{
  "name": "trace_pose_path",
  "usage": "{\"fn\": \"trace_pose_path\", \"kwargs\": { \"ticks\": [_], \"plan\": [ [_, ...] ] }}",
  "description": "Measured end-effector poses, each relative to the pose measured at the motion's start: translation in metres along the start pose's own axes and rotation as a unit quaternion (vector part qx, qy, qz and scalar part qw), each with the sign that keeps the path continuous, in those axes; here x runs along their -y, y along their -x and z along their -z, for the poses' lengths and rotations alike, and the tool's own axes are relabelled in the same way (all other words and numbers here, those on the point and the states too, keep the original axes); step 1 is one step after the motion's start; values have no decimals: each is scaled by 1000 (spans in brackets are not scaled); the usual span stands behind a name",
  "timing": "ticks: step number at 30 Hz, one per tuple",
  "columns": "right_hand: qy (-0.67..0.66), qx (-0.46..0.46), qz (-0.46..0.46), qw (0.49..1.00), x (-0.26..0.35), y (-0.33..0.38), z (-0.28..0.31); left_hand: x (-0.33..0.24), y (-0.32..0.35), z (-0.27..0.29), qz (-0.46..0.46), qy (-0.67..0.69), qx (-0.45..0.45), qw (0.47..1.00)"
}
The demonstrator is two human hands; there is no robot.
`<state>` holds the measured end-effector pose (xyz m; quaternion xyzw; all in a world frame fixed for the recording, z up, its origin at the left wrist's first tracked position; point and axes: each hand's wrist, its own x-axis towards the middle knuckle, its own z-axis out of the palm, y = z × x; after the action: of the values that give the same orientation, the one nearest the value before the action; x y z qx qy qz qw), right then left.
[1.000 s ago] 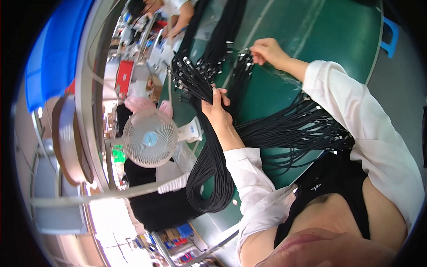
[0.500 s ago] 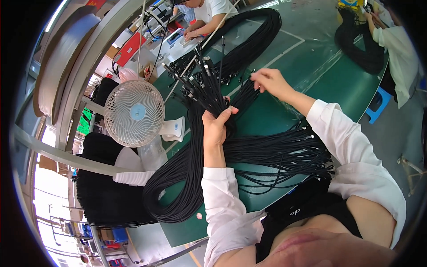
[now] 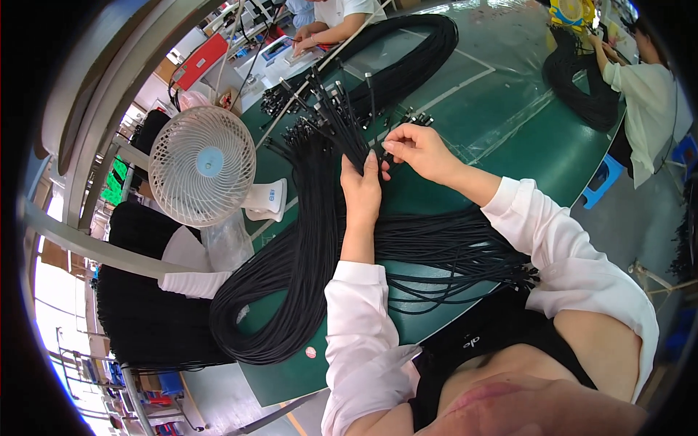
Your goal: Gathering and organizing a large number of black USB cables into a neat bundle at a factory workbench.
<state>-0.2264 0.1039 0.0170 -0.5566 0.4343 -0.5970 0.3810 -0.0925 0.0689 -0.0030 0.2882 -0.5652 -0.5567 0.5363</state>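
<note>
My left hand (image 3: 361, 190) is wrapped round a bundle of black cables (image 3: 339, 120), whose metal-tipped connector ends fan upward. Close on its right, my right hand (image 3: 425, 152) has thumb and forefinger pinched together beside the bundle; what lies between the fingertips is too small to make out. More connector ends (image 3: 416, 118) show just behind the right fingers. A thick looped hank of black cables (image 3: 294, 291) lies left of my left forearm, its ends near the bundle. Another spread of cables (image 3: 451, 251) runs rightward beneath my forearms.
A white fan (image 3: 205, 166) stands left on the green table (image 3: 509, 145). Another cable loop (image 3: 429, 54) lies at the far side, near a co-worker's arm (image 3: 338, 33). At far right are a cable coil (image 3: 582, 94), a person in white (image 3: 643, 102) and a blue stool (image 3: 603, 178).
My right hand has moved left and slightly down, from the cable ends toward the bundle in my left hand. The left hand still grips the bundle. The whole view has shifted slightly.
</note>
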Motion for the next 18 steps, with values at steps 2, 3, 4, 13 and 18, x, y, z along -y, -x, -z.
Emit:
{"fn": "trace_pose_path", "kwargs": {
  "ticks": [2, 3, 4, 13, 18],
  "plan": [
    [31, -32, -10, 999, -2, 5, -4, 2, 1, 0, 9, -43, -7, 999],
    [30, -42, -10, 999, -5, 8, -6, 1, 2, -4, 2, -42, -24, 999],
    [45, -55, 5, 998, -8, 11, -7, 1, 3, -5, 1, -43, -29, 999],
    [5, 33, 25, 999, -5, 9, 5, 1, 4, -1, 24, 53, 39, 998],
    [36, 109, 21, 993, 5, 8, 23, -15, 5, 3, 74, 30, 101, 992]
  ]
}}
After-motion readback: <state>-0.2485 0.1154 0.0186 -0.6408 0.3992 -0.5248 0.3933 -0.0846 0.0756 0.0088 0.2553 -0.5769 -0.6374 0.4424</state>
